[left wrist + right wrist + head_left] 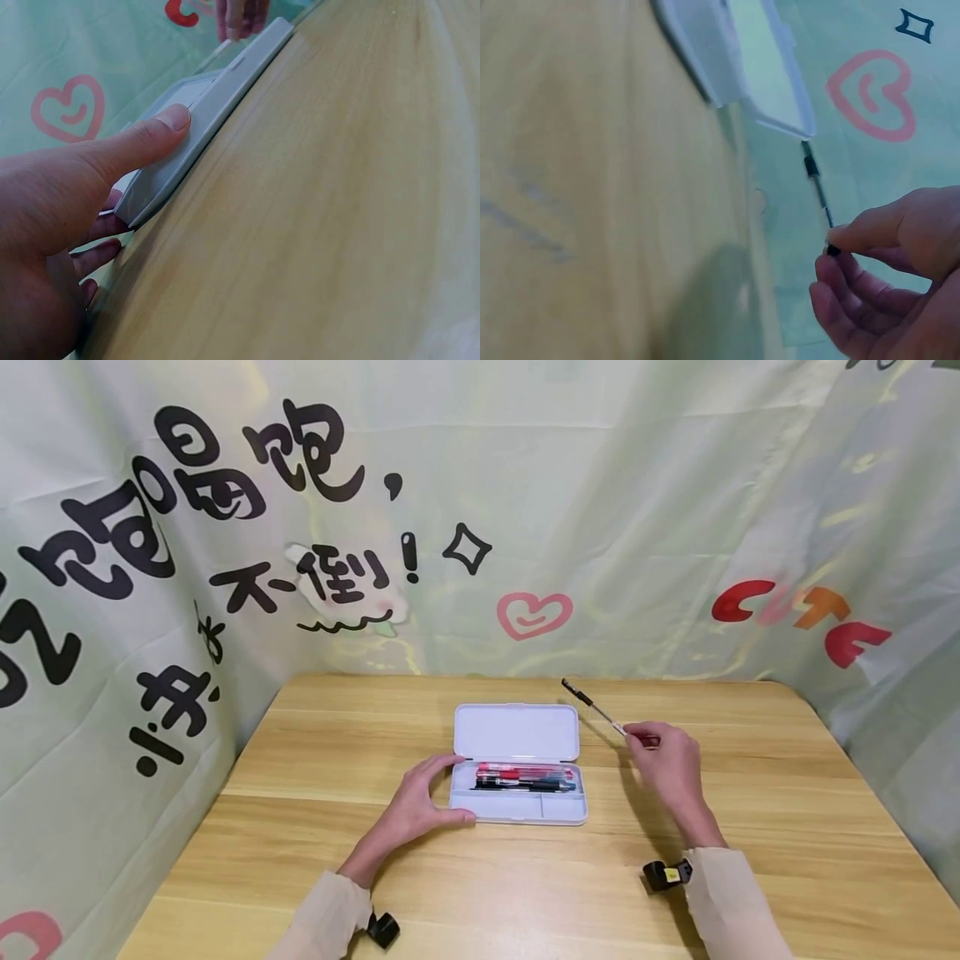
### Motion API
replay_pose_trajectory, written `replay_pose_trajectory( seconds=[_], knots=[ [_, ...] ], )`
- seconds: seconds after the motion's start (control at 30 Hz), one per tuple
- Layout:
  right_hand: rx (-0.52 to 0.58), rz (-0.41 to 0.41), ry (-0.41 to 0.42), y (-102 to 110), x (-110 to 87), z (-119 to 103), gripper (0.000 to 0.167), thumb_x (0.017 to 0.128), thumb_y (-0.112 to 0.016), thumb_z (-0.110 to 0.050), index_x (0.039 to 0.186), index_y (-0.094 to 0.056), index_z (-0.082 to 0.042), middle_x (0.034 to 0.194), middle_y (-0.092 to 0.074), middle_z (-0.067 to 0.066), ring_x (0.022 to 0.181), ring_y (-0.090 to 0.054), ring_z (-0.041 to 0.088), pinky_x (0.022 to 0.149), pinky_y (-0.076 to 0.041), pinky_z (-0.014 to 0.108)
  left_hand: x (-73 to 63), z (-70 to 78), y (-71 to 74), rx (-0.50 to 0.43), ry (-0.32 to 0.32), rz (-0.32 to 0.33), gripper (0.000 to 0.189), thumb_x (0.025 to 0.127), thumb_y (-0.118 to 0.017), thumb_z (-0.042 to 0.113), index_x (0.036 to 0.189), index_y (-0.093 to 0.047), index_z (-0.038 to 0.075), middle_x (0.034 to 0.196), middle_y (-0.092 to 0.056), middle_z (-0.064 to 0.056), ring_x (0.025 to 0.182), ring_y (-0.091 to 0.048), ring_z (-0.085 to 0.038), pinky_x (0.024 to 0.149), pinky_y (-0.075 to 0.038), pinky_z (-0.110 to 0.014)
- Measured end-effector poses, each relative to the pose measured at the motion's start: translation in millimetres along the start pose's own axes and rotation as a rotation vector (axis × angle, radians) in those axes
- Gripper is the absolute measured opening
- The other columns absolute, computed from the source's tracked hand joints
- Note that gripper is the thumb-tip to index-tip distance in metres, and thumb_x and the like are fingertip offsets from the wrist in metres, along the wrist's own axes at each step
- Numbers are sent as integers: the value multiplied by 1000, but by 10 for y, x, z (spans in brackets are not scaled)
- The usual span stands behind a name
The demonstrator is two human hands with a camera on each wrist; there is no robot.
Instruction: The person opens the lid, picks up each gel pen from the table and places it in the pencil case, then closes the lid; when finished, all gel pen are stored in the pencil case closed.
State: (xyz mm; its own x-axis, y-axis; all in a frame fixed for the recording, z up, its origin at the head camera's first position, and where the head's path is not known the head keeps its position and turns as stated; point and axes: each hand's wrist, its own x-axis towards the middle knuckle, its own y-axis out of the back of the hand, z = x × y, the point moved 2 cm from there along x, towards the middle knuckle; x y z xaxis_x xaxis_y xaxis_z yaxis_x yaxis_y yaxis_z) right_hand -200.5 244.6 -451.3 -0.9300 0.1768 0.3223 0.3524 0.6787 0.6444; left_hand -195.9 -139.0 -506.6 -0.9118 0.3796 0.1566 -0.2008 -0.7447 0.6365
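Observation:
An open white pencil case [495, 810] lies on the table, its lid [517, 732] tipped back. Several red, black and blue pens [525, 777] fill its long rear compartment. My left hand [416, 797] grips the case's left end, thumb at the front and fingers towards the back; the left wrist view shows the thumb [161, 131] on the case's side. Off to the right of the case, my right hand [670, 764] pinches one end of a slim pen [576, 692] with a black grip. That pen slants up and left above the table, and the fingers partly cover it.
The wooden table [300, 827] runs back to a printed curtain [637, 510] with dark lettering and a pink heart. Smaller compartments [562, 808] lie along the front of the case. A small black camera [663, 875] sits at the right wrist and another [384, 931] at the left.

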Motion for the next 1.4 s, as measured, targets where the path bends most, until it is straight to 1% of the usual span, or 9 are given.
replay_pose_trajectory(
  seconds=[0.07,0.17,0.37,0.47,0.67,0.87,1.0,1.2,1.4],
  knots=[
    [27,21,21,13,11,-27,14,93,-72,-4,105,-79,0,95,-76,19,83,-73,32,60,-49,12,3,0,0,-1,-1,0,90,66,-95,51,143,-59,21,148,-55,-6,139,-47,-31,114,-33,-60],
    [70,-1,51,4,24,-73,14,94,-72,-4,107,-78,0,99,-76,19,87,-73,34,65,-49,8,6,-13,-4,5,-1,1,90,66,-95,50,143,-58,22,148,-55,-5,139,-47,-30,115,-33,-59],
    [145,-158,112,-74,15,-173,13,95,-73,-3,106,-79,-1,100,-76,17,88,-73,31,70,-57,17,-5,-32,-8,-6,5,7,89,67,-95,50,143,-59,22,148,-55,-5,139,-47,-31,114,-34,-59],
    [184,-233,169,-134,-12,-206,13,93,-73,1,104,-79,-2,101,-76,15,87,-73,29,72,-59,23,-10,-30,-7,-6,11,8,89,67,-95,51,143,-59,22,148,-55,-6,140,-46,-31,114,-33,-60],
    [253,-362,264,-270,-103,-248,17,90,-74,7,100,-80,-4,102,-76,11,87,-72,24,72,-61,28,-6,-19,-10,0,14,4,89,66,-95,51,143,-59,23,148,-56,-5,139,-46,-31,114,-32,-61],
    [248,-457,305,-363,-163,-297,19,89,-73,9,98,-80,-5,100,-75,8,85,-71,20,72,-60,25,-3,-6,-10,-3,8,2,90,66,-96,49,143,-59,22,148,-55,-7,139,-46,-33,114,-32,-63],
    [232,-502,315,-417,-184,-318,18,89,-73,9,98,-80,-5,98,-75,6,84,-70,18,71,-60,25,0,-9,-7,5,13,0,91,65,-96,49,143,-58,22,148,-55,-7,140,-46,-33,114,-31,-62],
    [176,-531,340,-468,-195,-349,18,90,-73,8,97,-80,-6,95,-74,4,81,-66,13,68,-59,28,4,-14,-4,7,2,6,90,65,-96,48,143,-59,21,148,-56,-7,139,-46,-32,115,-32,-61],
    [117,-531,328,-483,-198,-353,19,90,-73,8,97,-80,-9,96,-73,1,80,-63,11,67,-56,27,7,-7,-1,6,-3,1,90,66,-96,47,144,-58,20,148,-55,-7,140,-46,-32,115,-32,-61]
  ],
)
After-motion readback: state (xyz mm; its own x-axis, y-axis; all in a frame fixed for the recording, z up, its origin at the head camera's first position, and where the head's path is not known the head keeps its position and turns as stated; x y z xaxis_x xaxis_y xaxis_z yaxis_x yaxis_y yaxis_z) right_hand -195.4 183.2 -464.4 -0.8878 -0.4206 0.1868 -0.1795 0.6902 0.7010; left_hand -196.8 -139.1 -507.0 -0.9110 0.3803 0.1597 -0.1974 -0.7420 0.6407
